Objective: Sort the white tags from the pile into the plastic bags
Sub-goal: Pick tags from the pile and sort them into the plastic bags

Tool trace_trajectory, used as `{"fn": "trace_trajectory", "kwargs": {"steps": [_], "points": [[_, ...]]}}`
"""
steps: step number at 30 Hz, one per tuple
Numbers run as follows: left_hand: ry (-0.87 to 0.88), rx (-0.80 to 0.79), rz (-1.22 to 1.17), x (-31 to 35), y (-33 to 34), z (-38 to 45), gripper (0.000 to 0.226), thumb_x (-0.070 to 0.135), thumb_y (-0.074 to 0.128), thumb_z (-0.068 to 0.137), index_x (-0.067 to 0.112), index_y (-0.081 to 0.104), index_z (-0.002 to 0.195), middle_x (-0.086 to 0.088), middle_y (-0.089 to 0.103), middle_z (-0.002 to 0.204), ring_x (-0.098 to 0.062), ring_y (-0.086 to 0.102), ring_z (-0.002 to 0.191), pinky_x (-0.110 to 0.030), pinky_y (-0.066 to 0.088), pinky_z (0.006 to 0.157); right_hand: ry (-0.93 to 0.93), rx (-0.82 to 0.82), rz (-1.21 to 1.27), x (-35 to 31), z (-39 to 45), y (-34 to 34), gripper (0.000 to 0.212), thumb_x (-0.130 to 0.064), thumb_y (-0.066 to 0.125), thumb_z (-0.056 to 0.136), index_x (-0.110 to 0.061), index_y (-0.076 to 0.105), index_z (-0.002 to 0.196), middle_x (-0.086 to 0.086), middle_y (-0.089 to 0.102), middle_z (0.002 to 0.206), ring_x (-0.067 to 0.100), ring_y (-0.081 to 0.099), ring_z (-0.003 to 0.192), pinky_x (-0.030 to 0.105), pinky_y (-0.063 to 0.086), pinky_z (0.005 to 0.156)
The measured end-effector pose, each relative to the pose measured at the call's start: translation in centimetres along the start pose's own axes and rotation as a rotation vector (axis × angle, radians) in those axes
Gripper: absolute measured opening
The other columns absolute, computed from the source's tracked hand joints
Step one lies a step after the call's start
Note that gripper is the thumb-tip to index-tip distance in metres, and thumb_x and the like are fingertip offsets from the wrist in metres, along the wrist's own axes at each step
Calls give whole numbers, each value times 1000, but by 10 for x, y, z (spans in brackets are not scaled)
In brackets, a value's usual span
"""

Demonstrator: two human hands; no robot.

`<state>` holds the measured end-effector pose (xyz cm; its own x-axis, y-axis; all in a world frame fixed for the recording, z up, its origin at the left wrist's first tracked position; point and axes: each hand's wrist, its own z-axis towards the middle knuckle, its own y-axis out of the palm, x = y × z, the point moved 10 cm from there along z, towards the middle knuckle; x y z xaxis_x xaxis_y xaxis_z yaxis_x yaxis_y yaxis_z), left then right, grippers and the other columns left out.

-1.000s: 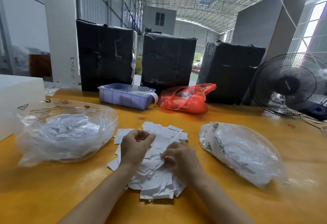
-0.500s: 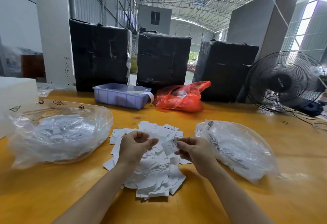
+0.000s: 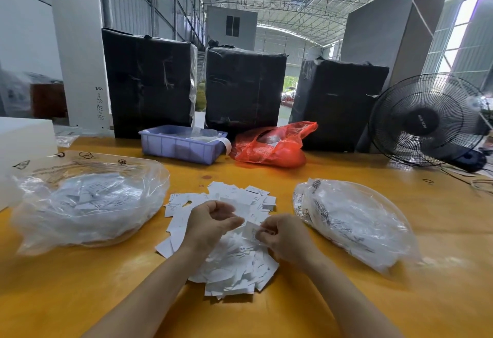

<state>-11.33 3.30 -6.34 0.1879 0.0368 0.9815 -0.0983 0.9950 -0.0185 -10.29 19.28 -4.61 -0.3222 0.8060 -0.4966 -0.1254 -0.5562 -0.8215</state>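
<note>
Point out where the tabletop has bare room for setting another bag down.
Bare wood shows along the near edge, either side of the forearms, and in a band between the pile of white tags and the blue bin. The middle is crowded: left plastic bag, pile, right plastic bag. The back row is full.

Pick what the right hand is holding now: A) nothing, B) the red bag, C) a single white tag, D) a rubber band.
C: the right hand pinches one white tag just above the pile, beside the left hand, which is loosely curled and holds nothing.
</note>
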Motion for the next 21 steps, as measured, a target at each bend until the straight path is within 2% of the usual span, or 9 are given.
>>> {"fn": "trace_trajectory", "kwargs": {"steps": [3, 5, 7, 9, 12, 16, 18, 21], "points": [[-5, -2, -17, 1, -1, 0, 11, 8, 77, 74, 6, 68, 80, -3, 70, 67, -7, 60, 54, -13, 44, 49, 29, 172, 160, 5, 1, -22, 21, -8, 64, 83, -9, 60, 62, -2, 50, 56, 9, 41, 51, 20, 34, 52], [-17, -6, -32, 1, 0, 1, 8, 12, 75, 78, 7, 69, 81, -3, 73, 69, -7, 60, 55, -14, 44, 49, 127, 289, 513, 21, 1, -35, 11, 0, 66, 80, -3, 60, 71, 4, 54, 63, 13, 48, 59, 22, 41, 54], [-28, -18, -52, 2, 2, 0, 7, 8, 75, 77, 7, 69, 80, -2, 72, 67, -4, 60, 52, -12, 43, 47, 187, 259, 879, 24, 2, -27, 14, 5, 67, 79, -6, 60, 84, 10, 59, 80, 20, 58, 74, 26, 52, 62], [-38, -35, -67, 2, 5, -1, 11, 3, 77, 74, 6, 68, 80, -1, 71, 63, -3, 59, 50, -11, 43, 46, 208, 241, 1037, 22, 2, -22, 20, 4, 68, 79, -9, 61, 93, 15, 60, 91, 24, 61, 83, 29, 56, 67], [-52, -69, -69, 3, 11, -2, 18, 2, 80, 70, 7, 68, 82, 0, 70, 63, -6, 61, 54, -17, 49, 56, 196, 268, 1085, 15, 1, -23, 16, -1, 72, 78, -10, 65, 90, 12, 65, 86, 22, 65, 79, 29, 55, 68], [-52, -115, -62, 4, 17, -4, 23, 1, 80, 69, 7, 68, 88, -11, 73, 76, -12, 64, 61, -27, 52, 69, 129, 345, 1016, 10, -2, -32, 14, 0, 74, 76, -9, 67, 84, 12, 68, 80, 21, 66, 75, 28, 55, 66], [-55, -120, -60, 4, 17, -5, 25, 1, 80, 68, 7, 67, 88, -12, 73, 78, -13, 64, 62, -28, 53, 71, 106, 371, 989, 8, -4, -35, 13, 0, 74, 76, -9, 67, 83, 12, 68, 80, 18, 67, 74, 25, 55, 65], [-63, -114, -46, 3, 16, -4, 28, 0, 81, 67, 7, 67, 89, -11, 73, 73, -11, 64, 59, -22, 53, 64, 87, 417, 1007, 8, -6, -40, 14, 2, 73, 76, -10, 66, 81, 7, 68, 76, 11, 67, 68, 22, 55, 62]]}}
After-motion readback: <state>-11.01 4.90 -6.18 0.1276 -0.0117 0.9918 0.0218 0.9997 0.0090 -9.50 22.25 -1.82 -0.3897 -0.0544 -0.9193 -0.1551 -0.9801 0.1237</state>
